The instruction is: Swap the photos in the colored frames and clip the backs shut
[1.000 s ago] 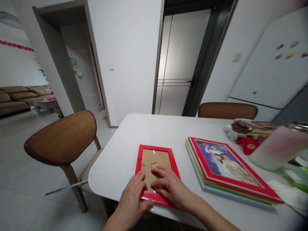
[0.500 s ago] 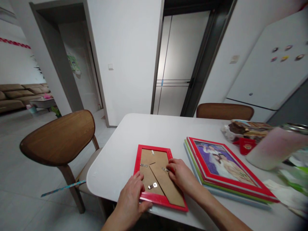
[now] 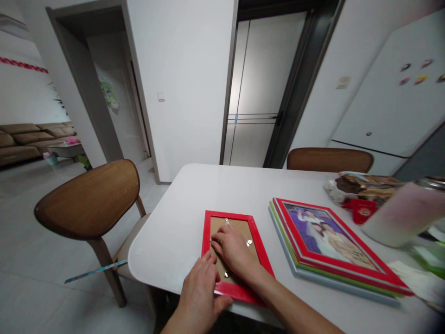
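Observation:
A red picture frame [image 3: 262, 236] lies face down on the white table near its front edge, brown backing board [image 3: 239, 227] upward. My left hand [image 3: 201, 287] grips the frame's lower left corner, thumb along the near edge and fingers over the left side. My right hand [image 3: 231, 248] reaches across the backing, its curled fingertips at the metal clip on the left side, which they mostly hide. Other metal clips show: a top clip [image 3: 227, 221], a right clip [image 3: 249, 242] and a bottom clip [image 3: 226, 274]. My right hand and forearm cover most of the stand leg.
Right of the frame is a stack of picture frames [image 3: 333, 241], the top one red with a photo. Beyond it stand a pinkish-white jar [image 3: 399, 213], a red packet [image 3: 363, 211] and a plastic bag [image 3: 335, 188]. Wooden chairs [image 3: 93, 199] flank the table [image 3: 194, 185].
My right hand has moved left, from the right clip across to the left clip, uncovering the right one. My left hand stays on the frame's lower left corner. The view has shifted slightly.

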`<state>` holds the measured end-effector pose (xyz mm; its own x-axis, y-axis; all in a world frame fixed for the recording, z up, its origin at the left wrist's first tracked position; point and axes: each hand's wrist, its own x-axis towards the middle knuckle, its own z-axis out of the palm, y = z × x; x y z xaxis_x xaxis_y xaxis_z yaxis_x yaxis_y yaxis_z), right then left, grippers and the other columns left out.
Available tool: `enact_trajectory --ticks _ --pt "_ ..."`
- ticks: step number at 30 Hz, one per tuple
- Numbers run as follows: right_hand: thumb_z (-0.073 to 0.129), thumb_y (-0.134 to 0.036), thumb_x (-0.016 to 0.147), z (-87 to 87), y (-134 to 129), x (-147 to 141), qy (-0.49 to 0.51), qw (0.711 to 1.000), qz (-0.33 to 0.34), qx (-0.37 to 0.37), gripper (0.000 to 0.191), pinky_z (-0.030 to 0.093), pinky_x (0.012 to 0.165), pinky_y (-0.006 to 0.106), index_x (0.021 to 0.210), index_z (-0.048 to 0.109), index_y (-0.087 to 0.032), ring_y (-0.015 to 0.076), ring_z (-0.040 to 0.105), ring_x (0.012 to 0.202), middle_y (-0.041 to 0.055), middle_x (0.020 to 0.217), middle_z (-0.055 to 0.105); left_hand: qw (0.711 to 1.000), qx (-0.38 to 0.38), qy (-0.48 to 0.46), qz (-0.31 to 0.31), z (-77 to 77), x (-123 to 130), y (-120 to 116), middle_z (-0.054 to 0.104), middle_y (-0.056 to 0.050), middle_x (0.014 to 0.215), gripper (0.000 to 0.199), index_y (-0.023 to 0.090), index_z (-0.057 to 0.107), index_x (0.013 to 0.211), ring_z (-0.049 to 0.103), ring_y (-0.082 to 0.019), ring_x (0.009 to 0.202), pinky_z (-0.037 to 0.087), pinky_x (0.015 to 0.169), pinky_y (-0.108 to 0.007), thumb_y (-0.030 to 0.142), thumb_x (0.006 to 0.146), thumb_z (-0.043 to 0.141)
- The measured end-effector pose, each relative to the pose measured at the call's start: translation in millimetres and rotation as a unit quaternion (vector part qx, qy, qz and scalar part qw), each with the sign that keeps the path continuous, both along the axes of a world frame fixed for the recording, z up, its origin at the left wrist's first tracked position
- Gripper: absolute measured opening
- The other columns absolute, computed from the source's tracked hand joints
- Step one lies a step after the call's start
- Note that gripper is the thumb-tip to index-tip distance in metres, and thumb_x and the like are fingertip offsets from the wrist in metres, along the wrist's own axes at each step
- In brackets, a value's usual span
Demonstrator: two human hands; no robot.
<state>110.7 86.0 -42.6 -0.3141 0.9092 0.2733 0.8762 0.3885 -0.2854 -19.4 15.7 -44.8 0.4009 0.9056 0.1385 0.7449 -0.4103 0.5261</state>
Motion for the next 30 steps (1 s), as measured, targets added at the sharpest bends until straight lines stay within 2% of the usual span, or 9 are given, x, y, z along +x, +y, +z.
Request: enact_trajectory --ticks 4,10,13,18,23,27,30 --pt "0.04 -0.025 0.08 -4.6 11.5 -4.6 -0.004 0.999 -0.04 0.008 0.024 0.035 0.068 0.026 0.073 0.061 -0.017 0.0158 0.05 0.074 0.0065 0.077 0.058 1.0 -0.008 0.003 0.002 1.7 -0.2 -1.1 0.047 -0.014 0.121 0.027 0.016 0.055 0.081 0.036 -0.028 0.116 0.032 0.095 -0.045 0.018 0.056 0.066" --pt "0.036 -0.024 0.081 -7.2 27.9 22.5 -0.009 0.995 -0.099 0.022 0.028 0.033 0.075 0.032 0.091 0.06 -0.013 0.0219 0.048 0.086 0.0117 0.092 0.059 1.0 -0.014 -0.004 0.001 1.2 1.8 -0.2 0.045 -0.014 0.123 0.03 0.016 0.055 0.083 0.034 -0.028 0.117 0.031 0.095 -0.046 0.019 0.056 0.067" --pt "0.039 -0.022 0.079 -7.9 33.7 30.1 -0.013 0.995 -0.095 0.018 0.027 0.034 0.075 0.032 0.094 0.06 -0.016 0.0222 0.048 0.087 0.0089 0.099 0.06 1.0 -0.014 -0.008 0.003 1.9 4.5 2.4 0.046 -0.015 0.122 0.03 0.015 0.056 0.082 0.034 -0.029 0.117 0.031 0.096 -0.044 0.019 0.055 0.069" --pt "0.04 -0.021 0.078 -4.2 36.4 26.6 -0.007 0.998 -0.066 0.011 0.026 0.034 0.078 0.031 0.093 0.062 -0.021 0.019 0.049 0.086 0.0034 0.101 0.061 1.0 -0.008 -0.003 -0.001 2.1 5.2 5.9 0.047 -0.016 0.121 0.03 0.014 0.056 0.081 0.035 -0.028 0.117 0.031 0.096 -0.043 0.019 0.055 0.07" --pt "0.041 -0.027 0.078 7.2 10.8 34.1 0.01 0.998 -0.069 0.013 0.03 0.034 0.081 0.031 0.098 0.059 -0.016 0.0201 0.048 0.094 0.0092 0.103 0.058 1.0 0.001 -0.023 0.002 -0.9 3.8 6.6 0.047 -0.015 0.121 0.03 0.016 0.055 0.078 0.035 -0.028 0.117 0.031 0.095 -0.044 0.02 0.053 0.07" --pt "0.049 -0.037 0.069 8.8 -25.4 48.8 0.011 0.997 -0.071 -0.041 0.036 0.039 0.071 0.029 0.1 0.058 -0.019 0.02 0.053 0.083 0.0088 0.093 0.058 0.999 0.007 -0.048 0.006 -4.8 4.0 7.2 0.046 -0.014 0.122 0.029 0.017 0.055 0.079 0.036 -0.028 0.116 0.031 0.095 -0.045 0.019 0.054 0.068" --pt "0.051 -0.032 0.065 6.6 -37.5 54.4 0.017 0.995 -0.076 -0.057 0.041 0.04 0.072 0.029 0.104 0.055 -0.019 0.0203 0.053 0.083 0.0086 0.091 0.057 0.998 0.004 -0.066 0.015 -6.5 3.4 7.3 0.045 -0.014 0.123 0.031 0.017 0.055 0.083 0.035 -0.028 0.116 0.03 0.095 -0.045 0.018 0.054 0.067"
